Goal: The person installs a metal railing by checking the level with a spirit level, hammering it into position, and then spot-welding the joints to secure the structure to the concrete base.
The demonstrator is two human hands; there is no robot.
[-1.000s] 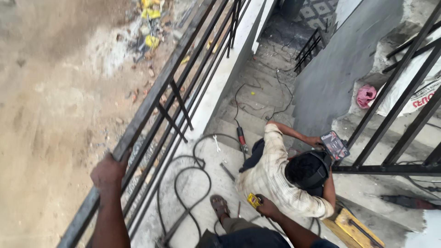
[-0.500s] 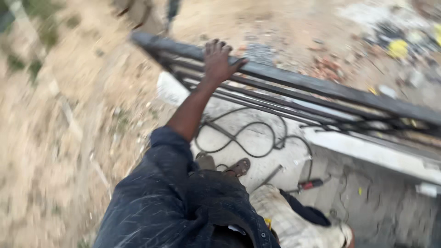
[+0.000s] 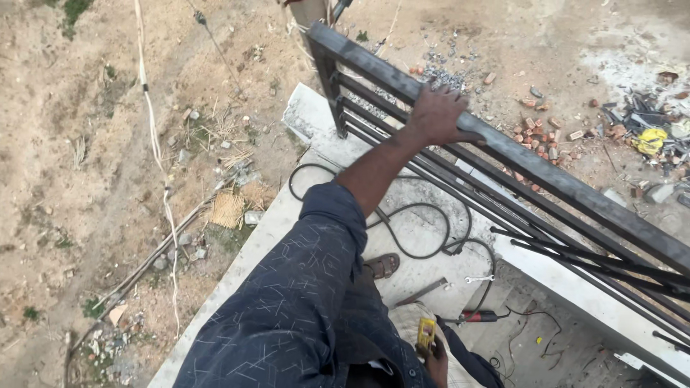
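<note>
My left hand (image 3: 440, 115) grips the top bar of a black metal railing (image 3: 575, 190), palm down, with the arm in a dark blue sleeve (image 3: 302, 287) stretched out to it. My right hand (image 3: 435, 359) is low at the bottom edge, closed around a small yellow tool (image 3: 426, 334); most of that hand is hidden. Below the railing lies a concrete slab (image 3: 316, 118) with a black cable (image 3: 424, 251) looped across it. A foot in a brown sandal (image 3: 381, 266) stands on the slab.
A wrench (image 3: 480, 279), a flat metal bar (image 3: 424, 291) and a red-handled tool (image 3: 478, 316) lie on the slab. Loose black rods (image 3: 596, 259) rest beside the railing. Beyond the slab's edge, far below, is bare dirt with brick rubble (image 3: 539, 136) and yellow scrap (image 3: 650, 140).
The view has swung around and steadied on the railing corner and the drop below. My left hand stays on the top bar. The crouching person in a beige shirt has nearly left view.
</note>
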